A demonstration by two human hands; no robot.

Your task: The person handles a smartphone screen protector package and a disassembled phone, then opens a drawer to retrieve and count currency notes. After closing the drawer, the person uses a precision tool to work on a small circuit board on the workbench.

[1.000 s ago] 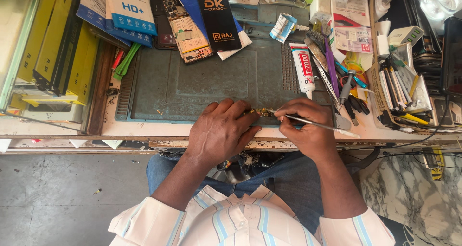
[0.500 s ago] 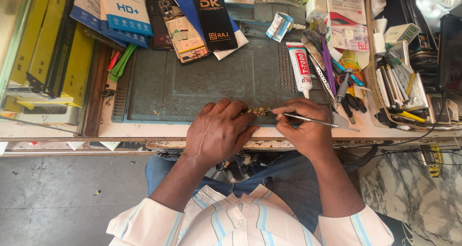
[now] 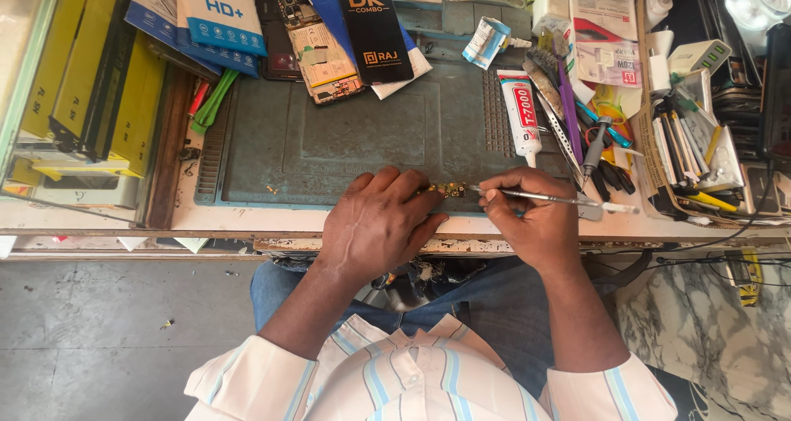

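Observation:
My left hand (image 3: 381, 223) rests palm down on the front edge of a grey-green work mat (image 3: 329, 141), its fingertips pinning a small gold-coloured circuit part (image 3: 451, 189). My right hand (image 3: 527, 219) grips a thin metal tool (image 3: 560, 198) like a pen, its tip touching the part from the right. The tool's handle points right along the bench edge. Most of the small part is hidden under my left fingers.
An opened phone (image 3: 317, 46) and dark packaging (image 3: 371, 25) lie at the mat's far edge. A white glue tube (image 3: 521, 112), a brush and several hand tools (image 3: 601, 141) crowd the right. Yellow boxes (image 3: 91, 75) stack at left. Below the bench edge are my knees and the floor.
Both hands stay on the small part; the right hand and tool tip shifted only slightly. The view has edged a little.

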